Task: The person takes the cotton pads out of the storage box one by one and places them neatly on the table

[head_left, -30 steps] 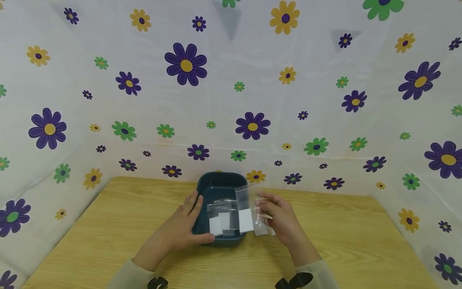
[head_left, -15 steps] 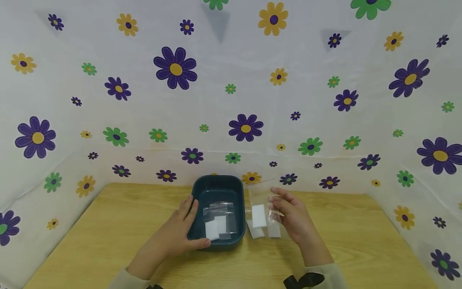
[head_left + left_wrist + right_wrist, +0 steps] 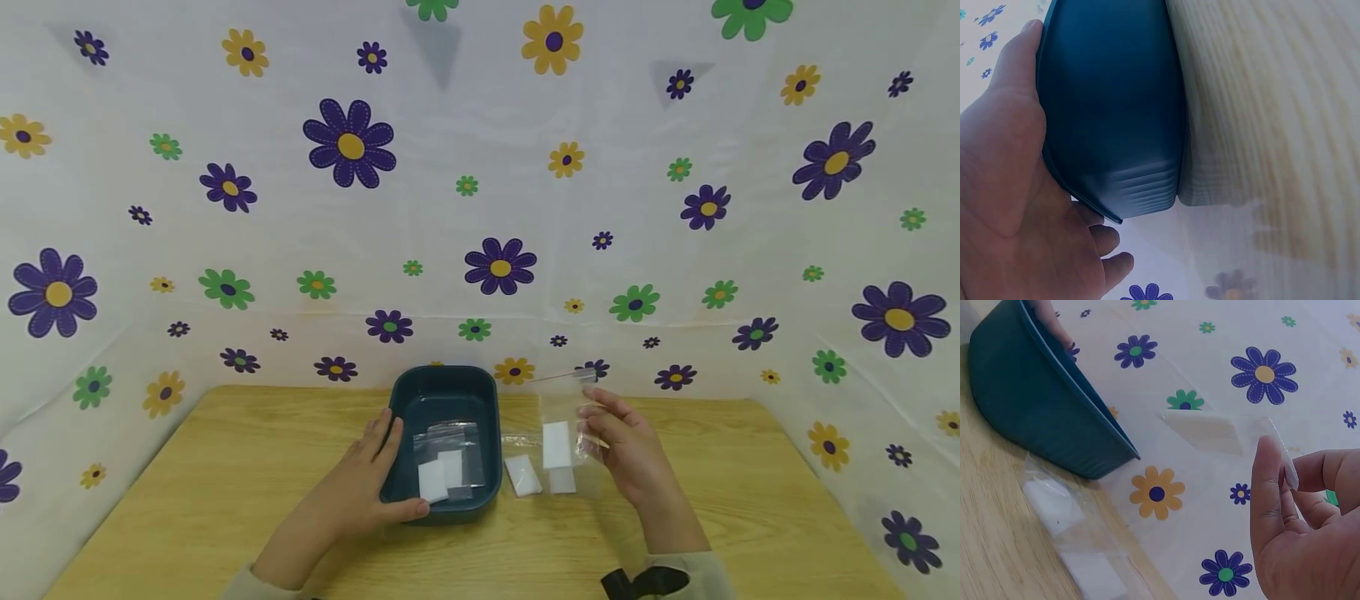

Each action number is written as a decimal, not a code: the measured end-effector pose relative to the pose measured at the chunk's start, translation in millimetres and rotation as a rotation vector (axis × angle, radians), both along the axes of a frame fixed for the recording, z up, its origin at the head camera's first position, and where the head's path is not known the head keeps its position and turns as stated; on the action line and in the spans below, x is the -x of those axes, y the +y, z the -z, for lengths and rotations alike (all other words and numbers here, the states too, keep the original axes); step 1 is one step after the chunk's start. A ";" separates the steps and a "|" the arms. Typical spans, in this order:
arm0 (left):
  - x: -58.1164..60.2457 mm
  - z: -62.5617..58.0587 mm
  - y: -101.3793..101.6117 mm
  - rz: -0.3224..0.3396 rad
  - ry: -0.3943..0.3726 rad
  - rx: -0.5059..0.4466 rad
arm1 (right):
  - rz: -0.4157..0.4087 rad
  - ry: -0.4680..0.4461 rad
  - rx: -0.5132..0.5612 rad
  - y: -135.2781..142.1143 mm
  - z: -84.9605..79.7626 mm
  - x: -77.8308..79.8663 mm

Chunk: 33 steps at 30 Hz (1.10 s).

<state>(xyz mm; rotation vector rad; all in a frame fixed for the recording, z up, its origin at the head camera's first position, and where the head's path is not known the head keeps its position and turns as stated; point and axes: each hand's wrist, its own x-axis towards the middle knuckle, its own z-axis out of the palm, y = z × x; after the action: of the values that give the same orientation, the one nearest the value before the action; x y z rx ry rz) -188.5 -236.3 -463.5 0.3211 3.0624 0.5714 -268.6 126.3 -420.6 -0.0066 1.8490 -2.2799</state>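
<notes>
My right hand (image 3: pixel 626 442) pinches a clear zip bag (image 3: pixel 557 408) by its right edge, fingertips and thumb on the plastic. A flat white piece sits inside that bag, which hangs raised over the table, also seen in the right wrist view between thumb and fingers (image 3: pixel 1267 487). On the table to the bin's right lie bagged white pieces (image 3: pixel 522 475), partly overlapped by the held bag. My left hand (image 3: pixel 352 483) rests along the left rim of the dark teal bin (image 3: pixel 442 379), fingers spread at its side and thumb at the near-left corner.
Inside the bin, clear bags with white pieces (image 3: pixel 433 482) lie near its front. The wooden table (image 3: pixel 247 442) reaches a white flowered cloth (image 3: pixel 420 217) that stands behind and along both sides.
My right hand has moved right from over the bin's right edge, carrying the bag beside it. Bagged pieces on the table now show more. The left hand stays on the bin; the head view has shifted.
</notes>
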 end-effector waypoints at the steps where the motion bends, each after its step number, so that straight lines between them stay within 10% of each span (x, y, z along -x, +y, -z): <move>1: -0.7 -0.6 0.2 0.001 -0.002 -0.003 | 0.006 -0.002 -0.005 1.7 0.2 0.1; 33: -1.5 -1.8 1.4 -0.009 0.089 0.132 | 0.081 -0.081 0.051 36.3 17.3 12.5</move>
<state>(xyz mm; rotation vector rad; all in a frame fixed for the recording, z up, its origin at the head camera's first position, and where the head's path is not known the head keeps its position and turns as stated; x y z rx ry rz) -186.9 -234.9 -461.7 0.3394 3.1683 0.3626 -281.2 162.6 -437.9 0.1542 1.7817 -2.3435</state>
